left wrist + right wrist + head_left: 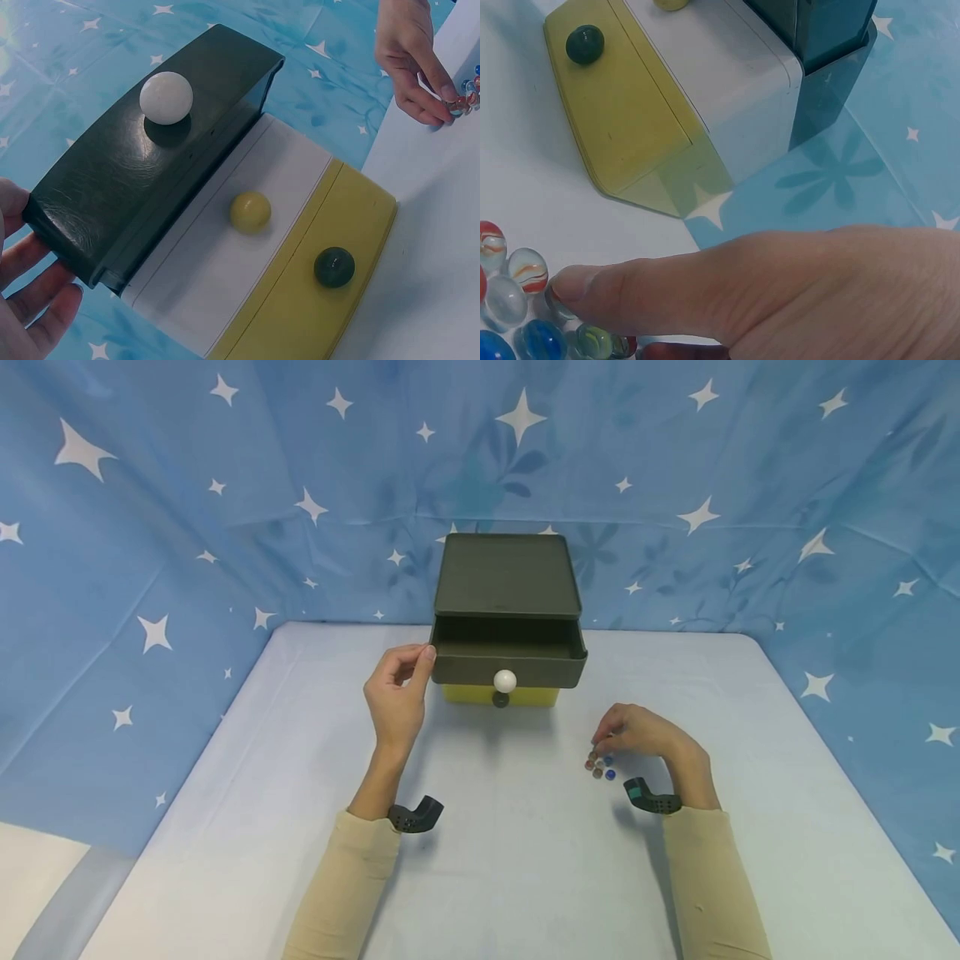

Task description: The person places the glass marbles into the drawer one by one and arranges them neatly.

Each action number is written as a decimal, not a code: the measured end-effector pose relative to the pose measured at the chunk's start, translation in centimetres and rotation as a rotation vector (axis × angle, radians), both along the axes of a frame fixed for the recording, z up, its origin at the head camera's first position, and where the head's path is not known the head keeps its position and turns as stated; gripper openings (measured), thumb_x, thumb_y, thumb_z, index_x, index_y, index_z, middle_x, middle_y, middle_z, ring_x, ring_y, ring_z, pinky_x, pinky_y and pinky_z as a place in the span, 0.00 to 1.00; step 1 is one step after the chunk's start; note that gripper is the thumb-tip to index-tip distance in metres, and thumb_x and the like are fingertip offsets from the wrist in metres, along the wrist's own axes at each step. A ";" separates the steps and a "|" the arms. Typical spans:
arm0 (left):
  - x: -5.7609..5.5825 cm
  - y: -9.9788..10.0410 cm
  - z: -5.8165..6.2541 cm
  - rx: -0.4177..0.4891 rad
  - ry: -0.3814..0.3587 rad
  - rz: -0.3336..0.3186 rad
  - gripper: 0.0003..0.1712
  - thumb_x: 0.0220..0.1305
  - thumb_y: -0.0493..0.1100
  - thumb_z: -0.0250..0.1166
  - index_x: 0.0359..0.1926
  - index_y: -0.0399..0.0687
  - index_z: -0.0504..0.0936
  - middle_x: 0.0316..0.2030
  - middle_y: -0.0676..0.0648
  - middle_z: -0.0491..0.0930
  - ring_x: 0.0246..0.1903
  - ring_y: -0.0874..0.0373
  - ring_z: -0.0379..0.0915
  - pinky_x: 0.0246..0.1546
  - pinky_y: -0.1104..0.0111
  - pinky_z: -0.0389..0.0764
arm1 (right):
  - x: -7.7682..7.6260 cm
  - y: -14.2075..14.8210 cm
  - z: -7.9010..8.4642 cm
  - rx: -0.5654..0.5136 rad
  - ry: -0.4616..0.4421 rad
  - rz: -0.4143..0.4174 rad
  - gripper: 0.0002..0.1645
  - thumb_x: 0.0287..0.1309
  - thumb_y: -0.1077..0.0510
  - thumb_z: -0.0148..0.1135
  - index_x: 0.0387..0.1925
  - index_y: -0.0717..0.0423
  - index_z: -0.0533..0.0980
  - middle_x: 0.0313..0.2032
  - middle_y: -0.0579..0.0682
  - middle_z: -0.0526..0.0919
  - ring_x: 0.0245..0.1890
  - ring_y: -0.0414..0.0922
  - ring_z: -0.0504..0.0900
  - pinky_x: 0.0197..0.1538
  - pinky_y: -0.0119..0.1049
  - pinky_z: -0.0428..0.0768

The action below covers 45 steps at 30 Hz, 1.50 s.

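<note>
A small three-drawer cabinet (508, 572) stands at the back, its dark green top drawer (97, 202) pulled out. My left hand (397, 702) holds that drawer by its left front corner, the thumb on the edge and the other fingers around the side. On the right, several glass marbles (527, 270) lie in a cluster on the white table. My right hand (641, 732) reaches down at the cluster's far side, thumb and finger pinching a clear marble (555, 304) that the thumb partly covers. A blue marble (611, 774) lies near it.
The drawer front bears a white round knob (166, 97). Below it are a white drawer (195, 262) with a yellow knob and a yellow drawer (300, 300) with a green knob, both closed. A blue star-patterned cloth (337, 485) hangs behind the white table (495, 860).
</note>
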<state>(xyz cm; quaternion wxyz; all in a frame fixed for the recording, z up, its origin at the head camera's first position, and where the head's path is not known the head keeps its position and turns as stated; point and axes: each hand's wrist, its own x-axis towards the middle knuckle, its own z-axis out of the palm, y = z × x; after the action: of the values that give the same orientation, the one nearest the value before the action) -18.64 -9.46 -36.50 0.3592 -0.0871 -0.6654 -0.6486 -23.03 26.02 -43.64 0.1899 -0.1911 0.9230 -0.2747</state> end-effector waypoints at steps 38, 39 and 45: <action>0.1 0.0 -0.3 -0.028 -0.008 0.029 0.07 0.64 0.31 0.66 0.37 0.26 0.84 0.38 0.30 0.84 0.35 0.71 0.78 0.40 0.79 0.79 | 0.7 -1.1 2.2 -0.001 0.114 -0.148 0.15 0.65 0.51 0.64 0.46 0.56 0.83 0.43 0.54 0.85 0.47 0.51 0.80 0.55 0.54 0.78; 0.1 0.0 -0.3 -0.027 -0.009 0.028 0.07 0.64 0.31 0.66 0.37 0.26 0.84 0.38 0.30 0.84 0.35 0.71 0.78 0.40 0.79 0.79 | 0.7 -1.1 2.2 -0.004 0.119 -0.150 0.15 0.65 0.51 0.64 0.46 0.56 0.83 0.43 0.54 0.85 0.47 0.51 0.80 0.55 0.53 0.78; 0.1 0.0 -0.3 -0.025 -0.008 0.028 0.07 0.64 0.31 0.66 0.38 0.26 0.84 0.38 0.30 0.84 0.35 0.71 0.78 0.41 0.79 0.79 | 0.8 -1.3 2.5 -0.022 0.165 -0.154 0.16 0.66 0.50 0.63 0.46 0.56 0.83 0.43 0.54 0.85 0.48 0.52 0.80 0.54 0.54 0.79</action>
<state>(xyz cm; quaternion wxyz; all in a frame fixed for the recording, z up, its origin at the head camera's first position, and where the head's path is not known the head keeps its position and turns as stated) -18.59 -9.41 -36.76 0.3644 -0.0797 -0.6760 -0.6355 -22.24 24.67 -41.14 0.0894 -0.1435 0.9445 -0.2818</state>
